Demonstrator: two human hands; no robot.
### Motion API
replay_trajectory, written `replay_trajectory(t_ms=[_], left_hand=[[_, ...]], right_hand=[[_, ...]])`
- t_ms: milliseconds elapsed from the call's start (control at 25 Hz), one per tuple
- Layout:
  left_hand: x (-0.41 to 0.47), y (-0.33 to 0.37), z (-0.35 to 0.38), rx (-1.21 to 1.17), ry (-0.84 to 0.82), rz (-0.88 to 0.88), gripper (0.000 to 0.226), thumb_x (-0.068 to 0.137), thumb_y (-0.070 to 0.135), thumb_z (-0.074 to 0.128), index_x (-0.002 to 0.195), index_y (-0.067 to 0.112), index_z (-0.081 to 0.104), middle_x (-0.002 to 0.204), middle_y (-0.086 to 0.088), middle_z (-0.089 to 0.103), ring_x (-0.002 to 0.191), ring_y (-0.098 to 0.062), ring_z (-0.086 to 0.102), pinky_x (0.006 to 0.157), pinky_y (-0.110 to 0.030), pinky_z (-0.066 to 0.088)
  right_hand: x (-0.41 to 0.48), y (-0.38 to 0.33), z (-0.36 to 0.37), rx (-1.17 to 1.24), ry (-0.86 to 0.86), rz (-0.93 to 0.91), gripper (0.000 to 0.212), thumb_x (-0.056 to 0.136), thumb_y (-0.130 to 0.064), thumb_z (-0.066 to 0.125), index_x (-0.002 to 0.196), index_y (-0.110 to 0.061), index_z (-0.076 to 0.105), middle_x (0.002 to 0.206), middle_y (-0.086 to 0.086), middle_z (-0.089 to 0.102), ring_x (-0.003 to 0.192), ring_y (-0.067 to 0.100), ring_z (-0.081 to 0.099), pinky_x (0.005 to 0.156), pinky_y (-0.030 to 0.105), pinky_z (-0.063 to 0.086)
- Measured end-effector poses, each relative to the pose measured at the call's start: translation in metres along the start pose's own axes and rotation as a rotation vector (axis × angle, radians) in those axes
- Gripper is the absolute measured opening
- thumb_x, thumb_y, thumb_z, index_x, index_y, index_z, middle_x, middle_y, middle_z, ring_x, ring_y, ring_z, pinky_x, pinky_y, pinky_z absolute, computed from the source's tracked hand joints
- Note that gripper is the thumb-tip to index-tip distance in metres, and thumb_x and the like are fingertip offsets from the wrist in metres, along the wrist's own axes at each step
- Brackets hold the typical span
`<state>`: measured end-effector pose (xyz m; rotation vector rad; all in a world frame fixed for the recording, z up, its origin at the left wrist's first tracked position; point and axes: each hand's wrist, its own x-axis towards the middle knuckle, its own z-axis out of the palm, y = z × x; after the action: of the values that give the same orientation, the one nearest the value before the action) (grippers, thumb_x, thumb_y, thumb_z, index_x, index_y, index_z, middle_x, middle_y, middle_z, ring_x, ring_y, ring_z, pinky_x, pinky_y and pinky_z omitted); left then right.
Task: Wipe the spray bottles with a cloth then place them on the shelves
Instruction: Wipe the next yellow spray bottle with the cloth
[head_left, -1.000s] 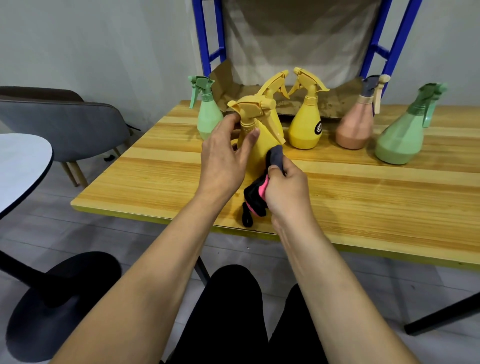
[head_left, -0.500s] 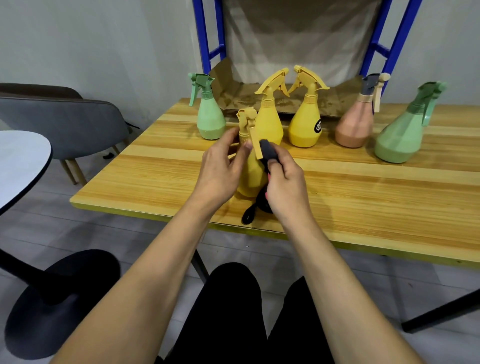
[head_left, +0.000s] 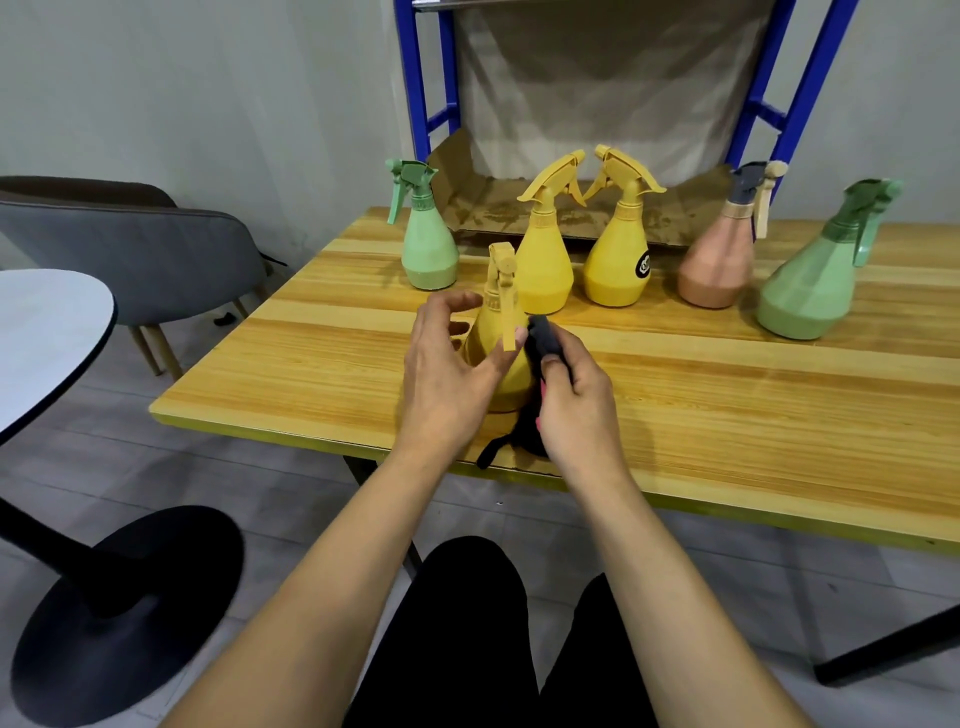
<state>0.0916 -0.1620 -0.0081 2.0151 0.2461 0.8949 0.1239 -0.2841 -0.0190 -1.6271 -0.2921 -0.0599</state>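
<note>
Six spray bottles are standing on a wooden table (head_left: 727, 415), and one of them, a yellow spray bottle (head_left: 488, 332), is sitting upright near the front edge, apart from the row, between a person's two hands. Its long axis is running straight up, with the trigger pointing back toward the camera.

The left hand (head_left: 444, 379) is cupping it from the left. The thumb is lying across the front of the body just under the trigger and the fingers are curving round the far side. The index finger is raised a little clear, so the hold is looking loose rather than firm.

The right hand (head_left: 576, 405) is flanking it on the right, its fingers curled round a dark cloth (head_left: 543, 335) showing a flash of pink. It is pressing the bunched top against the bottle's right shoulder, while the tail is trailing down to the table edge. Both hands are about equally near.

Wiping appears to be under way, and shelving is not yet begun.

Five more are waiting behind: a pale green bottle (head_left: 428, 244), two yellow bottles (head_left: 545, 260), a terracotta-pink bottle (head_left: 719, 265) and a large green bottle (head_left: 810, 286). The blue shelf frame (head_left: 421, 104) is rising directly behind them, so the wiped bottle is likely needing to travel forward and over the row.
</note>
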Motion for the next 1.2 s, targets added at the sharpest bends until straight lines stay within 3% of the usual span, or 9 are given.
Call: replay_trajectory(t_ms=[80, 120, 320, 520, 680, 760, 960, 1080, 1200], left_hand=[[-0.001, -0.001, 0.002, -0.030, 0.016, 0.011, 0.041, 0.089, 0.043, 0.079, 0.122, 0.027, 0.059, 0.120, 0.008, 0.066, 0.113, -0.011, 0.064, 0.095, -0.041, 0.056], [-0.001, -0.001, 0.003, -0.075, -0.004, 0.023, 0.037, 0.091, 0.039, 0.078, 0.122, 0.026, 0.061, 0.118, 0.007, 0.069, 0.112, -0.011, 0.065, 0.094, -0.041, 0.057], [0.001, -0.004, -0.005, -0.055, -0.156, 0.076, 0.035, 0.100, 0.036, 0.067, 0.132, 0.025, 0.059, 0.115, 0.017, 0.070, 0.110, 0.003, 0.064, 0.090, -0.017, 0.051], [0.006, -0.010, -0.009, -0.118, -0.248, 0.009, 0.047, 0.104, 0.035, 0.060, 0.149, 0.022, 0.052, 0.134, 0.009, 0.067, 0.129, -0.003, 0.059, 0.110, -0.032, 0.049], [0.005, -0.011, -0.006, -0.055, -0.312, 0.037, 0.053, 0.108, 0.037, 0.051, 0.157, 0.021, 0.041, 0.151, 0.008, 0.055, 0.143, -0.002, 0.046, 0.119, -0.030, 0.038], [0.004, -0.013, -0.003, -0.034, -0.299, 0.037, 0.054, 0.109, 0.038, 0.048, 0.158, 0.018, 0.039, 0.156, 0.006, 0.050, 0.146, -0.004, 0.042, 0.122, -0.031, 0.034], [-0.004, -0.007, 0.007, -0.021, -0.265, 0.052, 0.048, 0.112, 0.029, 0.040, 0.159, 0.020, 0.036, 0.161, 0.004, 0.042, 0.149, -0.007, 0.034, 0.126, -0.036, 0.028], [-0.013, 0.000, 0.015, 0.050, -0.106, 0.056, 0.045, 0.112, 0.027, 0.040, 0.156, 0.024, 0.042, 0.148, -0.003, 0.049, 0.140, -0.015, 0.042, 0.117, -0.033, 0.034], [-0.019, 0.005, 0.017, 0.000, 0.035, 0.019, 0.040, 0.111, 0.024, 0.045, 0.149, 0.016, 0.051, 0.141, -0.003, 0.058, 0.131, -0.016, 0.053, 0.109, -0.037, 0.045]], right_hand=[[0.000, -0.001, -0.001, 0.018, -0.015, 0.013, 0.041, 0.105, -0.012, 0.042, 0.141, -0.026, 0.058, 0.133, 0.001, 0.066, 0.114, 0.016, 0.058, 0.103, 0.044, 0.047], [0.000, -0.003, -0.002, 0.024, -0.021, 0.000, 0.042, 0.105, -0.012, 0.043, 0.142, -0.026, 0.057, 0.136, 0.000, 0.065, 0.116, 0.014, 0.058, 0.107, 0.045, 0.047], [0.012, -0.012, -0.003, 0.059, -0.070, -0.144, 0.044, 0.105, -0.013, 0.044, 0.145, -0.023, 0.055, 0.142, -0.007, 0.060, 0.133, 0.005, 0.053, 0.116, 0.033, 0.040], [0.008, 0.005, -0.006, -0.018, -0.006, -0.067, 0.038, 0.105, -0.007, 0.042, 0.136, -0.016, 0.062, 0.131, -0.001, 0.067, 0.124, 0.016, 0.059, 0.111, 0.042, 0.044], [0.017, -0.009, -0.002, 0.001, 0.001, -0.119, 0.039, 0.104, -0.010, 0.043, 0.137, -0.019, 0.061, 0.133, -0.004, 0.065, 0.125, 0.010, 0.058, 0.112, 0.033, 0.044], [0.019, -0.011, -0.001, 0.010, -0.003, -0.145, 0.039, 0.104, -0.010, 0.042, 0.137, -0.019, 0.061, 0.133, -0.004, 0.065, 0.124, 0.010, 0.058, 0.111, 0.032, 0.044], [0.005, 0.009, -0.007, -0.061, 0.091, -0.074, 0.037, 0.103, -0.008, 0.043, 0.134, -0.015, 0.062, 0.131, 0.002, 0.066, 0.124, 0.019, 0.058, 0.110, 0.043, 0.043], [0.004, 0.009, -0.006, -0.042, 0.115, -0.053, 0.038, 0.102, -0.010, 0.045, 0.135, -0.018, 0.063, 0.132, -0.001, 0.066, 0.124, 0.015, 0.057, 0.111, 0.042, 0.043], [0.000, 0.008, -0.005, -0.045, 0.111, -0.062, 0.039, 0.102, -0.010, 0.045, 0.134, -0.021, 0.064, 0.130, -0.002, 0.066, 0.124, 0.014, 0.057, 0.111, 0.041, 0.043]])
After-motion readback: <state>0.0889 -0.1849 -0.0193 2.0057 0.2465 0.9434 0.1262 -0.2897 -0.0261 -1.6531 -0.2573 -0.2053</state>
